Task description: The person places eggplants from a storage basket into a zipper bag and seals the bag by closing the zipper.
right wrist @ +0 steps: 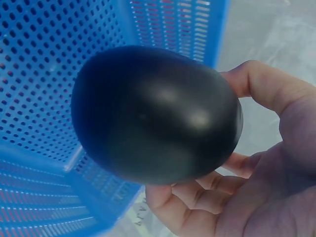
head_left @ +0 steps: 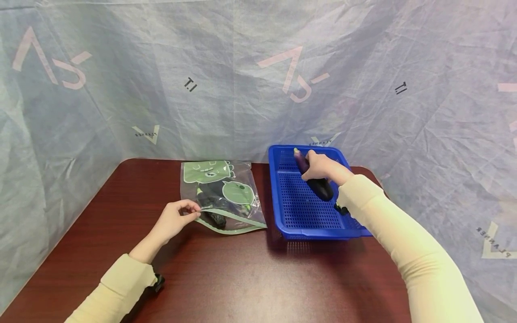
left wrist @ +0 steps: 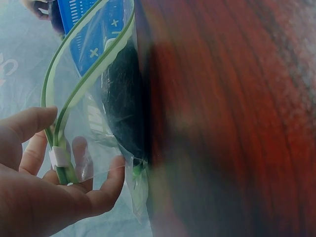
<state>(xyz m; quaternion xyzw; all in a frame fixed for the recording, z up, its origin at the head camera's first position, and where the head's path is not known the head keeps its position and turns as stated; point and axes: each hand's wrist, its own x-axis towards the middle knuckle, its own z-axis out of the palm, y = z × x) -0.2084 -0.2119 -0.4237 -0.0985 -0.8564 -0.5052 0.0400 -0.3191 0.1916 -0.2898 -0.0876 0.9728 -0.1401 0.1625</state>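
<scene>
My right hand (head_left: 322,167) grips a dark purple eggplant (head_left: 321,188) round its middle, above the blue plastic basket (head_left: 276,197). In the right wrist view the rounded end of the eggplant (right wrist: 158,116) faces the camera, with thumb and fingers on its sides. My left hand (head_left: 173,220) pinches the zip edge of a clear bag (head_left: 258,211) with green cartoon prints. The bag's mouth gapes open, and a white slider (left wrist: 59,156) sits between the left fingers. Inside the bag lie dark eggplants (left wrist: 122,98); their exact number is hard to tell.
The bag and basket stand side by side on a dark red wooden table (head_left: 242,278), near its back edge. A grey printed cloth (head_left: 202,112) hangs behind and around the table. Dark wrist devices (head_left: 158,283) show at the sleeves.
</scene>
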